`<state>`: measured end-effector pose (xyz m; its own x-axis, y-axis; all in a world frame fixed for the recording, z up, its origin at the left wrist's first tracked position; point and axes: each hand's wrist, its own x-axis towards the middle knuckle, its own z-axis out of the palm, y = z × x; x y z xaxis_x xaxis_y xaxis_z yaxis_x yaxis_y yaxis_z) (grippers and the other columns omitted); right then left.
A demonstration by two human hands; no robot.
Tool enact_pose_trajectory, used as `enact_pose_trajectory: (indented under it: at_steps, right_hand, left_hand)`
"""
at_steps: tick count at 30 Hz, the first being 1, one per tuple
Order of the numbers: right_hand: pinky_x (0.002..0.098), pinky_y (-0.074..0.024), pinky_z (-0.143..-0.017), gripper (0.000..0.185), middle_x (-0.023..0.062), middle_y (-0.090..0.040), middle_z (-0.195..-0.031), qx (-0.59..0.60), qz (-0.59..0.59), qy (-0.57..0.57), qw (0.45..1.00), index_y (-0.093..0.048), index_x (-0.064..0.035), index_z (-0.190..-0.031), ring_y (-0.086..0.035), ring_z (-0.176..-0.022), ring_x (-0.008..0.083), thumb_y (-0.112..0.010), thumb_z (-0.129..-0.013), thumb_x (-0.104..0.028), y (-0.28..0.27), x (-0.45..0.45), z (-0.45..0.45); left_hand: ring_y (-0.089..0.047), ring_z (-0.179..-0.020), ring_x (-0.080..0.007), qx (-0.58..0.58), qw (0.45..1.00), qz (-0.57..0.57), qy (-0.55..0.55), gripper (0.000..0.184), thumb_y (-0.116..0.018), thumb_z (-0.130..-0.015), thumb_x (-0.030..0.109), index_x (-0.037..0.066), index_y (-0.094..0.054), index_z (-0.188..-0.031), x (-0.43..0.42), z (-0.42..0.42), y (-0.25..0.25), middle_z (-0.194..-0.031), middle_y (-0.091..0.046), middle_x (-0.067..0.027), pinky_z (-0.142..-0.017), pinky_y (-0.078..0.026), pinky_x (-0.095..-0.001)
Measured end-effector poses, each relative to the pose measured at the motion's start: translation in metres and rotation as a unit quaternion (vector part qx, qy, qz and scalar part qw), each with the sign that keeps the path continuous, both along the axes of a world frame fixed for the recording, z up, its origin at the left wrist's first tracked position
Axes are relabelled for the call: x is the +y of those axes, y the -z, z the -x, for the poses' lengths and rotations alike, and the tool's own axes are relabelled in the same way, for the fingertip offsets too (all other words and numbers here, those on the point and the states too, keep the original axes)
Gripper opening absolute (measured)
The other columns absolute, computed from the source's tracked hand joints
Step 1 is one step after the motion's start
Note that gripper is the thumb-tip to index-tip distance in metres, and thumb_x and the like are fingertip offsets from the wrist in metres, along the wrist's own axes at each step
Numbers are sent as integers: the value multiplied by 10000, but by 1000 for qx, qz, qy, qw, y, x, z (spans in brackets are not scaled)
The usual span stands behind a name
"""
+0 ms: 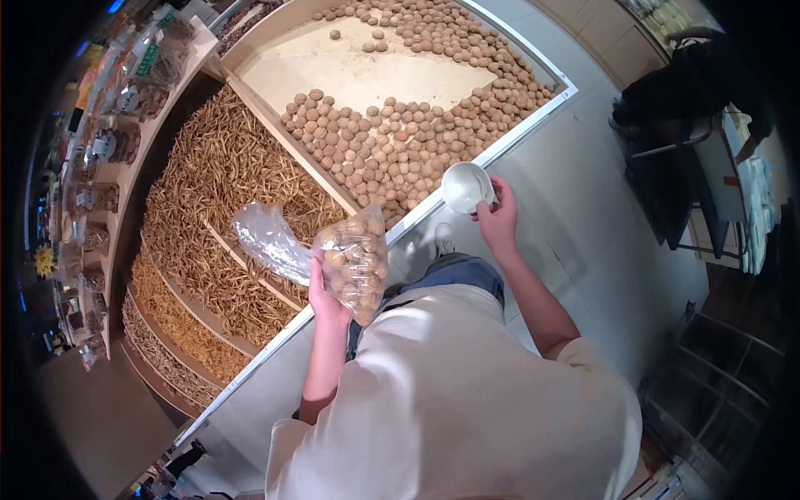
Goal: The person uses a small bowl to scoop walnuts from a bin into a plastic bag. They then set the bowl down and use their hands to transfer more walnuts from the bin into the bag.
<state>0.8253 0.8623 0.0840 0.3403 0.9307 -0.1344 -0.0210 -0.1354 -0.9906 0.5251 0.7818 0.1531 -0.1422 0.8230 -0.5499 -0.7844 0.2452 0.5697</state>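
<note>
Head view: right hand (497,218) holds bowl (467,188) near bin edge (518,136), open floor (583,192) alongside.

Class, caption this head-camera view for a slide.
Left hand holds a clear bag of walnuts; right hand holds a white bowl near the walnut bin.

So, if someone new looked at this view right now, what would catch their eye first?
Probably the big spread of loose walnuts at the top, curving around a bare patch of pale board. Next, near the middle, the shiny clear bag of nuts in the left hand, and the white bowl in the right hand, up and to the right of it.
</note>
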Motion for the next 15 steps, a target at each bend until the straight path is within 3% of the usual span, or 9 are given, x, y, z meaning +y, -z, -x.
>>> enact_pose_trajectory:
  at_steps: [2, 4, 8, 10, 11, 13, 14, 15]
  right_hand:
    - [269, -532, -552, 475, 134, -636, -1031, -52, -14, -26, 998, -474, 15, -1265, -628, -668, 125, -513, -792, 34, -3, 32, -25]
    - [325, -522, -596, 466, 142, -660, -880, -222, -19, -54, 973, -536, -21, -1249, -634, -658, 173, -533, -784, -3, 1, 67, -45]
    - [356, -500, -625, 439, 146, -641, -782, -318, -30, -96, 943, -572, -56, -1252, -625, -644, 201, -547, -815, -25, 14, 133, -63]
    - [381, -497, -642, 432, 155, -629, -766, -405, -39, -89, 909, -583, -85, -1255, -616, -641, 266, -556, -826, -50, 20, 168, -62]
    - [381, -497, -642, 432, 155, -629, -766, -404, -45, -95, 909, -583, -85, -1255, -616, -641, 266, -556, -826, -50, 20, 183, -62]
    - [447, -506, -738, 462, 180, -654, -924, -418, -73, -97, 900, -527, -101, -1302, -641, -802, 347, -548, -841, -98, 14, 204, -56]
    - [459, -500, -793, 474, 174, -647, -1035, -435, -69, -110, 891, -495, -109, -1323, -635, -899, 340, -522, -850, -81, 11, 215, -53]
    - [459, -500, -793, 474, 174, -647, -1035, -434, -74, -115, 891, -495, -109, -1323, -635, -899, 340, -522, -850, -81, 12, 226, -49]
  left_hand:
    - [-484, -1254, -336, 12, 1000, -18, -13, 535, -324, -1021, 388, 36, -355, -1421, 7, -21, -10, -1400, -458, -166, -1057, -394, -472]
    - [-476, -1263, -334, 21, 999, -27, -20, 528, -325, -1021, 386, 43, -360, -1420, 8, -35, -19, -1402, -458, -163, -1064, -384, -468]
    - [-474, -1263, -338, 28, 998, -30, -50, 531, -318, -1023, 394, 50, -355, -1426, 3, -52, -13, -1411, -446, -165, -1059, -388, -469]
    - [-473, -1264, -337, 36, 996, -15, -76, 532, -317, -1023, 397, 53, -354, -1428, 3, -60, -21, -1413, -443, -164, -1059, -389, -469]
    - [-472, -1266, -337, 42, 995, 3, -94, 534, -317, -1024, 401, 56, -353, -1430, 2, -63, -24, -1416, -441, -163, -1059, -389, -468]
    - [-470, -1268, -336, 45, 993, -12, -112, 535, -317, -1024, 402, 58, -353, -1431, 0, -65, -26, -1416, -441, -161, -1059, -388, -466]
    - [-468, -1271, -335, 48, 991, -24, -123, 535, -317, -1024, 404, 60, -354, -1432, -3, -65, -26, -1416, -442, -158, -1060, -388, -465]
    - [-468, -1271, -335, 49, 990, -26, -130, 535, -317, -1024, 404, 60, -354, -1432, -4, -65, -27, -1416, -442, -158, -1060, -388, -465]
